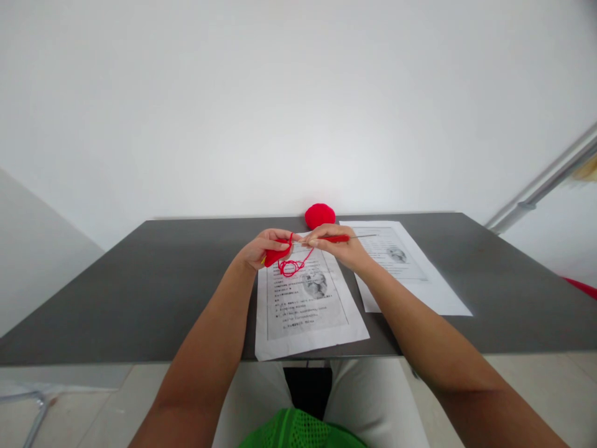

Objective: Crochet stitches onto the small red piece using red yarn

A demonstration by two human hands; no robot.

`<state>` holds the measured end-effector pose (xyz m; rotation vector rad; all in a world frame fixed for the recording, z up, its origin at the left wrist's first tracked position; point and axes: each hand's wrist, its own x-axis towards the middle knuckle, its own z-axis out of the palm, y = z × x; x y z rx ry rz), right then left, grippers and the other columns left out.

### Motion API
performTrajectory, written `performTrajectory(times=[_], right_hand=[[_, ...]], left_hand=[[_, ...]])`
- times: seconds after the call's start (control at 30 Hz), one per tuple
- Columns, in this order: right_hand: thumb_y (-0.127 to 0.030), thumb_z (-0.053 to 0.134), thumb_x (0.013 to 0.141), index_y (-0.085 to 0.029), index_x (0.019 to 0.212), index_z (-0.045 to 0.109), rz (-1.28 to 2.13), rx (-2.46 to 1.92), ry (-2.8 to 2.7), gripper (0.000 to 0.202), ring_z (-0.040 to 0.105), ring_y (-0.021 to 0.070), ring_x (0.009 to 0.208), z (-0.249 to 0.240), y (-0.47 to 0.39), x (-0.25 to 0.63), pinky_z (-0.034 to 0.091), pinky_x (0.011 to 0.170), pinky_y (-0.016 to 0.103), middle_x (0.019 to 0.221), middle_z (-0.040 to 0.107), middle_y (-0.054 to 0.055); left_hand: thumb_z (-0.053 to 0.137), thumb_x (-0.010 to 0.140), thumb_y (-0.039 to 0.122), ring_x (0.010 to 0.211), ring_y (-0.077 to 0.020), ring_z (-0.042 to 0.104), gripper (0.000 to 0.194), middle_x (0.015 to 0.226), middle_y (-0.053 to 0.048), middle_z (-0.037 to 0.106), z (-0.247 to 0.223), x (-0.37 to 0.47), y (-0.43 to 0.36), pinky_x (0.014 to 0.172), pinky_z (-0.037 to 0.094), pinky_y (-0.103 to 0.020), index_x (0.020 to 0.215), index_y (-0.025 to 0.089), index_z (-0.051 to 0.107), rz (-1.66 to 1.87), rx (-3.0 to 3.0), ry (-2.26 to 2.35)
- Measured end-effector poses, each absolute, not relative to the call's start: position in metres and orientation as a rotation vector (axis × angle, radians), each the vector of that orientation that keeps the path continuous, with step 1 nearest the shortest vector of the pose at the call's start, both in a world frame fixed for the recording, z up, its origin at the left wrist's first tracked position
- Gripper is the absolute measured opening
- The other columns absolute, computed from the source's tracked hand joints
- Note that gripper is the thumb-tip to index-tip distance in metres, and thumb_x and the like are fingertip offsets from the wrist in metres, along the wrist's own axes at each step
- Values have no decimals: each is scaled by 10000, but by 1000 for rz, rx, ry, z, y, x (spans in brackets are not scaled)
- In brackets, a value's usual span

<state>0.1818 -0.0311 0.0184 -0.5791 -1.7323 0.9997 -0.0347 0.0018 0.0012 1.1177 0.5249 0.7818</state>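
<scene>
My left hand (259, 247) is closed on a small red crocheted piece (277, 255), with a tiny yellow bit showing at its lower left edge. A strand of red yarn passes up over the left fingers. In my right hand (344, 247) is a crochet hook (337, 238) with a red handle; its thin metal shaft points left to the piece, and the other end sticks out to the right. Loose loops of red yarn (290, 268) hang between the hands, over a printed sheet. Fingers hide where hook and piece meet.
A red yarn ball (319, 216) sits at the back of the dark table (196, 298), near the white wall (280, 112). One printed sheet (312, 345) lies under my hands, another sheet (420, 295) to the right. A grey pipe (536, 199) slants along the right side.
</scene>
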Motion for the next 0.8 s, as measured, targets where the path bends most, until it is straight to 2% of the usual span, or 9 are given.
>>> performTrajectory(times=[0.33, 0.57, 0.8], right_hand=[[-280, 715, 830, -216, 853, 757, 845, -494, -1809, 80, 712, 191, 899, 15, -31, 179, 560, 834, 351, 905, 759, 56], [-305, 739, 808, -211, 826, 759, 956, -515, -1791, 98, 715, 178, 860, 21, -32, 185, 569, 826, 339, 869, 766, 41], [-345, 751, 793, -180, 782, 736, 1143, -551, -1643, 166, 705, 167, 756, 16, -29, 183, 571, 749, 319, 782, 755, 36]], left_hand=[[821, 550, 219, 410, -71, 454, 379, 513, -25, 594, 1, -34, 1, 426, 270, -202, 885, 62, 745, 843, 1065, 414], [812, 527, 220, 384, -80, 439, 354, 482, -31, 603, 0, -35, 2, 418, 240, -209, 848, 80, 764, 834, 1090, 467], [844, 514, 187, 460, -102, 545, 311, 556, -46, 669, 1, -35, 2, 464, 361, -199, 804, 110, 763, 804, 1124, 577]])
